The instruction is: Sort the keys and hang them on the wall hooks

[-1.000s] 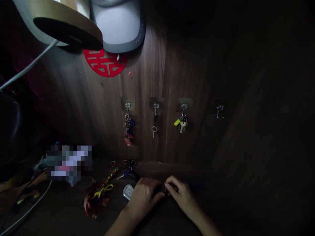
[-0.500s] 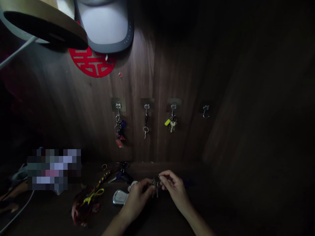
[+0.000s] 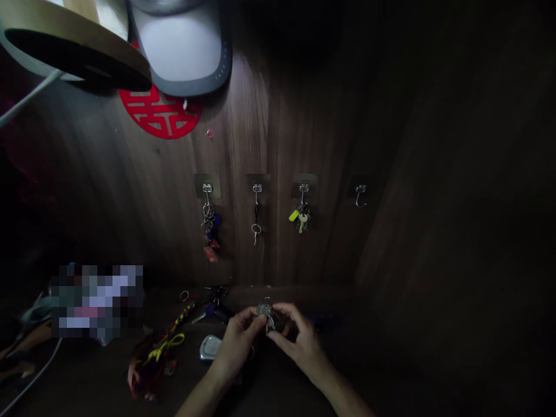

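The 2 forearms slant inward from the bottom edge, bringing the left hand and the right hand close together above the dark tabletop. Both are bent at the wrist, knuckles up, with the thumbs facing each other. Between them is a small bunch of keys. The left thumb and index finger are closed on it in a pinch. The right index finger meets its right side, while the right thumb lies lower with a gap between the 2; whether that hand grips it, I cannot tell.

Just left of the left hand lies a silver-rimmed fob, partly covered by the hand. Farther left is a tangle of coloured cords, and behind the fob a blue-headed key. On the wooden wall above, 3 sets of keys hang from the left 3 of 4 hooks.
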`<state>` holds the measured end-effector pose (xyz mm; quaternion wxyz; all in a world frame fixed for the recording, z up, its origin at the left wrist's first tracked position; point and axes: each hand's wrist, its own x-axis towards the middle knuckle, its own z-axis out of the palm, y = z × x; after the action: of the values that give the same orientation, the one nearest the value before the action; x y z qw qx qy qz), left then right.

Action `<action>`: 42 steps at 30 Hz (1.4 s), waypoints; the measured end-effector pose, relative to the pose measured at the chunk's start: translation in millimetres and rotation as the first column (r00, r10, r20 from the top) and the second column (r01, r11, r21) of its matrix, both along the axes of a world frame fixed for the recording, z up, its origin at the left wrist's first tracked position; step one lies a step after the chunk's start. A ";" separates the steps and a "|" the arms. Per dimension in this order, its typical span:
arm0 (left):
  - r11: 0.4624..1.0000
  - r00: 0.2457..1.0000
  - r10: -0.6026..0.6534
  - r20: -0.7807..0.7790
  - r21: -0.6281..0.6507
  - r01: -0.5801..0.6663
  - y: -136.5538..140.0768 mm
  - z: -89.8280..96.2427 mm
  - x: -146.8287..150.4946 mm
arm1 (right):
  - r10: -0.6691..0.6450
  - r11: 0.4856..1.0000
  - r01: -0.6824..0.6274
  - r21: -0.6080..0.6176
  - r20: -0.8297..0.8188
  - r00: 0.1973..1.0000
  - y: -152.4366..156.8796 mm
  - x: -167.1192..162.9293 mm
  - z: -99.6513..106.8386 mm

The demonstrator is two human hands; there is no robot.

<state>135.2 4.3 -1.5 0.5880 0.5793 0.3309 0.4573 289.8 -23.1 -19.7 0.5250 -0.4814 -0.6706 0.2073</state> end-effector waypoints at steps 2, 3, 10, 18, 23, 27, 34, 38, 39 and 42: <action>1.000 1.000 -0.006 0.005 0.001 0.006 -0.1 0.8 0.2 | -0.024 0.999 0.023 0.037 0.037 0.999 0.7 0.1 -1.8; 1.000 1.000 -0.004 0.006 0.001 0.004 0.0 0.6 0.4 | -0.041 0.997 0.038 0.065 0.055 0.998 1.1 0.6 -2.2; 1.000 1.000 -0.006 -0.012 -0.019 0.006 0.9 -2.9 0.7 | -0.163 0.972 0.155 0.174 0.031 0.986 2.6 6.8 -1.3; 0.999 0.997 -0.033 -0.070 -0.003 0.033 -4.0 5.9 -1.4 | -0.106 0.993 0.114 0.039 -0.176 0.979 4.0 8.5 -2.8; 0.999 0.997 -0.024 -0.068 -0.036 0.021 -4.9 7.0 -1.5 | -0.077 0.997 0.074 -0.022 -0.284 0.956 5.0 7.3 -2.1; 0.994 0.999 -0.034 -0.013 -0.103 0.032 -3.9 5.0 -1.4 | -0.083 0.996 0.069 -0.058 -0.291 0.953 4.4 6.9 -0.6; 0.987 0.999 -0.016 0.040 -0.159 0.022 -0.5 1.7 -3.4 | -0.126 0.991 0.108 -0.082 -0.259 0.958 5.0 11.1 -0.1; 0.987 0.997 -0.038 0.073 -0.152 0.049 -0.5 1.0 -3.4 | -0.128 0.991 0.117 -0.072 -0.175 0.976 4.4 10.4 1.7; 0.986 0.996 -0.041 0.082 -0.159 0.054 -0.6 1.0 -3.3 | -0.138 0.989 0.129 -0.065 -0.147 0.979 4.2 10.0 2.4; 0.978 0.992 -0.051 0.119 -0.194 0.074 -1.1 0.8 -3.0 | -0.170 0.985 0.167 -0.044 -0.075 0.983 3.7 9.8 3.8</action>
<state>132.2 3.2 -0.7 0.6747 0.5011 0.3224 0.4355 299.6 -19.4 -15.9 0.5574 -0.5375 -0.6024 0.1936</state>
